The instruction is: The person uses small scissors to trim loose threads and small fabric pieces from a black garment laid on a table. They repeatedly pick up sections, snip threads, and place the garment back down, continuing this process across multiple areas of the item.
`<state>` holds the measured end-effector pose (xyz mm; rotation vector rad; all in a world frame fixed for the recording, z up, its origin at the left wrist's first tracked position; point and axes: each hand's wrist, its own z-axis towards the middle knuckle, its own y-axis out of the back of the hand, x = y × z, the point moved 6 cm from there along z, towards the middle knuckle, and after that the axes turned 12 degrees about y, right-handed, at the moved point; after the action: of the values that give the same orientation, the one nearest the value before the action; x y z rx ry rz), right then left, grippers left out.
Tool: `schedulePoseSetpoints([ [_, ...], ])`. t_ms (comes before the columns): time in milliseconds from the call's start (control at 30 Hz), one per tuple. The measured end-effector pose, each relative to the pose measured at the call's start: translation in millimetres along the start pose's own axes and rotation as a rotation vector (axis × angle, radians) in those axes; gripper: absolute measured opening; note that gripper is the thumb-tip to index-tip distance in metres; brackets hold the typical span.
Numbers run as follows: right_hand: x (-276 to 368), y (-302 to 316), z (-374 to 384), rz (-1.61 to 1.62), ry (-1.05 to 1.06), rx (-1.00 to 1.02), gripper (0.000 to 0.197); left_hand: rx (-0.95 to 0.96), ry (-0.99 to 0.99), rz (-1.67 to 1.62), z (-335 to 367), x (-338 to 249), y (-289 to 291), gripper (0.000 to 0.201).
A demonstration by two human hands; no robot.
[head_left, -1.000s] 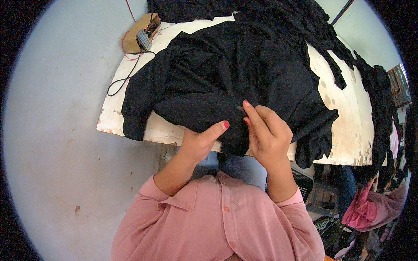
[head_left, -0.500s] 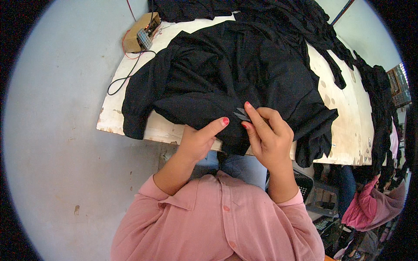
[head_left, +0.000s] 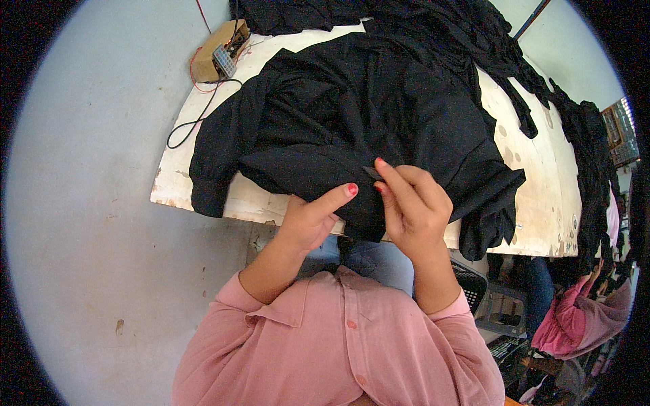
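Observation:
A large piece of black cloth [head_left: 305, 128] lies bunched in front of me, its near edge hanging over the table's edge. My left hand [head_left: 305, 223] is closed on that near edge, with the thumb on top and the fingers mostly hidden under the fabric. Between the thumb and fingers of my right hand [head_left: 421, 206] is a pair of thread snips [head_left: 370, 173]. Only their dark pointed blades show, close together, over the cloth just right of my left thumb. Whether the tips touch the fabric or a thread, I cannot tell.
The pale, worn wooden table [head_left: 535, 196] carries more black cloth [head_left: 433, 24] along its far and right sides. A brown box with wires [head_left: 210, 57] sits at the far left corner. Dark plastic crates [head_left: 504, 308] stand below right, near a person in pink [head_left: 565, 325].
The snips' blades, spread apart before, have come together. My right hand has shifted slightly left and up, while my left hand stays almost where it was.

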<state>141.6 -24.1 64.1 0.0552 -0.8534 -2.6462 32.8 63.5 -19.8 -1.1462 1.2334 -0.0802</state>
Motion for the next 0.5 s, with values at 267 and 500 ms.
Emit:
schedulePoseSetpoints([
  [267,-25.4,-12.9,-25.9,0.523,-0.406,0.161,0.029,0.145,0.17,-0.417,12.9,-6.1,24.6,0.038],
  [500,-49.1,-2.5,-28.8,0.213,-0.472,0.162,0.036,-0.076,0.079,-0.192,6.4,-7.7,26.9,0.038],
])
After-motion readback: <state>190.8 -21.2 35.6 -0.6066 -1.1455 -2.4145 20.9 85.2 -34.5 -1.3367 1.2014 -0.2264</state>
